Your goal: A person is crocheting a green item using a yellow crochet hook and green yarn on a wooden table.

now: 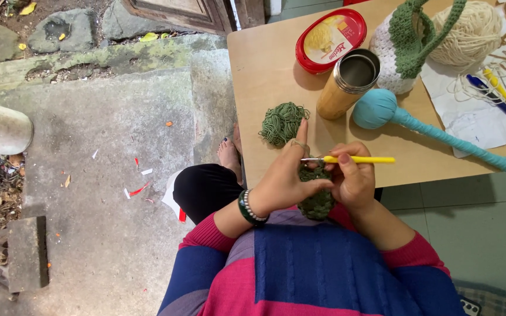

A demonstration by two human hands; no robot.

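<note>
A small green crochet piece (317, 199) sits between the two hands, just above the person's lap and at the near edge of the wooden table (265, 64). It looks bumpy and soft, made of many little knots of yarn.

The left hand (282, 181) is closed around the left side of the crochet piece, with the first finger sticking straight up and yarn looped over it. The right hand (352, 181) is pinched shut on a crochet hook (349, 159). The hook has a smooth yellow handle and a thin shiny metal tip, and the tip pokes into the top of the piece.

On the left wrist are a dark green bangle and a beaded bracelet (250, 208). The sweater sleeves are knit in pink and blue stripes.

On the table, just past the hands, lies a loose fluffy pile of green yarn (282, 122). Beside it stands a round metal tin (346, 85) with an open top. Next to that lies a teal ball on a long wrapped stick (417, 126). Farther back are a red oval tub (330, 40), a white and green knitted bag (402, 50), a big round ball of cream yarn (469, 32), and blue and yellow pens on white paper (493, 88).

The ground to the left is rough grey stone.
</note>
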